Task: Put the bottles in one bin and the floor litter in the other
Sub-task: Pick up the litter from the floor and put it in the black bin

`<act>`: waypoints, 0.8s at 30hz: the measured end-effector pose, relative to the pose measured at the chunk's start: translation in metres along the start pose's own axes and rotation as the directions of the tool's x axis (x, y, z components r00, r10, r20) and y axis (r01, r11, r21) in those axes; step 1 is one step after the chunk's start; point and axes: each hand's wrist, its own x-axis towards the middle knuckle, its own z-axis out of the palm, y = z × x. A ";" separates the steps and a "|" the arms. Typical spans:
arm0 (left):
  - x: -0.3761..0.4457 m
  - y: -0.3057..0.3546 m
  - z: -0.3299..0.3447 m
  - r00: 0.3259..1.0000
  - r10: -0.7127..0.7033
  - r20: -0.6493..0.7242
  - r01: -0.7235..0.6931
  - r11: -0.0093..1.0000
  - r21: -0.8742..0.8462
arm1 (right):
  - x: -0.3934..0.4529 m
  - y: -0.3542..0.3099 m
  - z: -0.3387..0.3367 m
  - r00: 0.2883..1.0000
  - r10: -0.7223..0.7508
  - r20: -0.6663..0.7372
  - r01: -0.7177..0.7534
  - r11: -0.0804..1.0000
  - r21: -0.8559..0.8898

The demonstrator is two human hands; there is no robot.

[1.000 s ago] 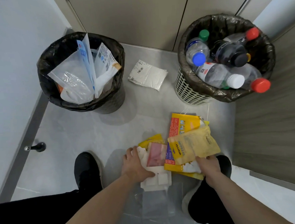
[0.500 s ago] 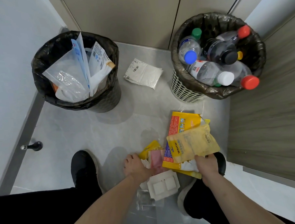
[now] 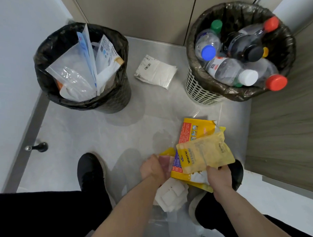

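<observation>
Gathered off the floor since a second ago: pink packet and white tray pinched in left hand [image 3: 153, 169], yellow pouches [image 3: 204, 154] gripped in right hand [image 3: 218, 176], litter bin [image 3: 83, 101] ahead-left.

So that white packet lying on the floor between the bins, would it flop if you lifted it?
Probably: the white packet lies flat and slightly puffed, so it looks soft, light and floppy. Flat-sided, it shouldn't roll.

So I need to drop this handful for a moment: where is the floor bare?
Bare floor lies between the black bin, the left shoe and the door stopper. Crowded around both hands, with wrappers piled there.
</observation>
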 end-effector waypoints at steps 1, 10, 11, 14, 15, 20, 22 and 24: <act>0.002 -0.004 -0.006 1.000 -0.004 0.015 0.005 0.999 -0.038 | 0.001 -0.007 0.000 1.000 -0.011 -0.002 0.011 1.000 0.003; -0.006 -0.034 -0.022 0.999 0.032 0.002 -0.029 0.943 -0.331 | -0.007 -0.041 -0.015 0.998 -0.052 -0.030 0.053 0.997 0.049; -0.011 -0.033 -0.015 0.999 0.038 0.022 -0.031 0.958 -0.286 | -0.009 -0.039 -0.017 0.999 -0.041 -0.032 0.043 0.998 0.052; -0.026 -0.031 0.016 0.999 0.009 0.041 -0.008 1.000 -0.021 | -0.012 -0.031 -0.020 0.999 -0.007 -0.038 0.009 0.998 0.059; -0.031 -0.030 0.028 1.000 -0.018 0.024 0.018 1.000 0.003 | -0.013 -0.027 -0.019 0.999 0.001 -0.037 0.002 0.998 0.059; -0.040 -0.023 0.055 0.993 -0.121 0.013 0.121 0.992 0.046 | -0.007 -0.010 -0.017 0.999 0.021 -0.031 -0.020 1.000 0.013; -0.035 -0.024 0.053 0.993 -0.113 0.028 0.112 0.992 0.057 | -0.003 -0.008 -0.017 0.999 0.030 -0.033 -0.030 1.000 0.000; -0.028 -0.027 0.044 0.994 -0.099 0.036 0.097 0.995 0.038 | 0.002 -0.010 -0.017 0.999 0.030 -0.041 -0.030 0.999 -0.010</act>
